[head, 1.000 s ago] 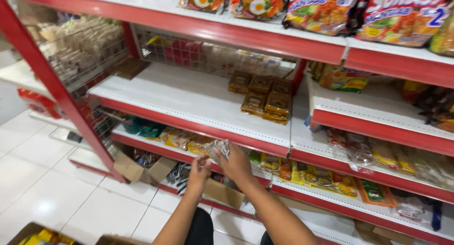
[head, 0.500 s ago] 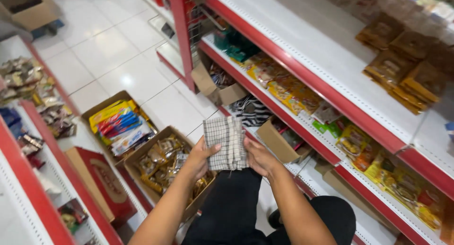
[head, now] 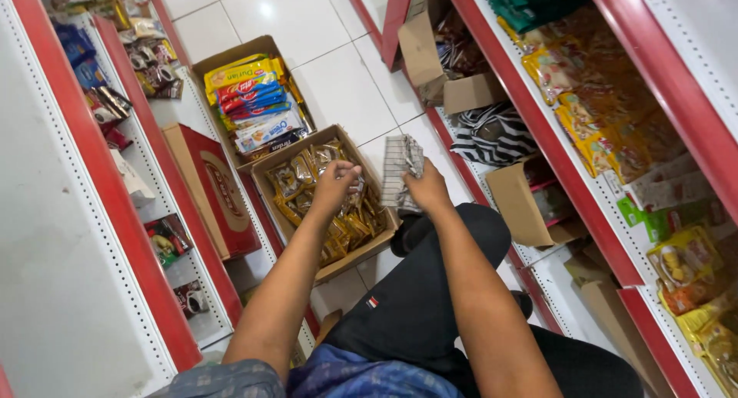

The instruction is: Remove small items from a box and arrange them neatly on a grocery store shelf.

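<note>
My right hand (head: pixel 427 189) grips a folded grey checked cloth (head: pixel 400 164) and holds it above the white floor tiles beside my knee. My left hand (head: pixel 334 184) hovers with bent fingers over an open cardboard box (head: pixel 261 171) filled with several brown and gold snack packets (head: pixel 342 225). Whether the left hand pinches anything, I cannot tell. Both forearms reach forward over my dark trousers.
A second open box (head: pixel 201 66) of yellow, red and blue packets lies farther off on the floor. A flat red carton (head: pixel 211 187) leans by the left shelf. Red-edged shelves run along both sides, with snack bags (head: pixel 584 114), cardboard boxes (head: pixel 523 202) and a striped bag (head: pixel 492 133) on the right.
My view has swung from the right shelves down to the floor boxes. The left hand has let go of the cloth and moved over the brown-packet box; the right hand keeps the cloth.
</note>
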